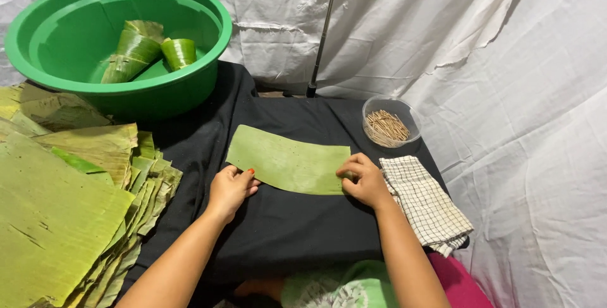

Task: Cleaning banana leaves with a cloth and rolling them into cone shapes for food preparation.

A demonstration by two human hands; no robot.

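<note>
The leaf strip [288, 163], smooth, green and oblong, lies flat; the left hand [231, 189] and right hand [363, 180] pinch its ends, fingertips partly hidden.

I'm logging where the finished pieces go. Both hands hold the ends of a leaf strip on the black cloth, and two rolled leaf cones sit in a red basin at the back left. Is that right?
Not quite: the basin is green, not red, as the head view shows. The rest stands: the left hand and right hand hold the ends of the leaf strip on the black cloth, and two rolled leaf cones sit in the basin at the back left.
</note>
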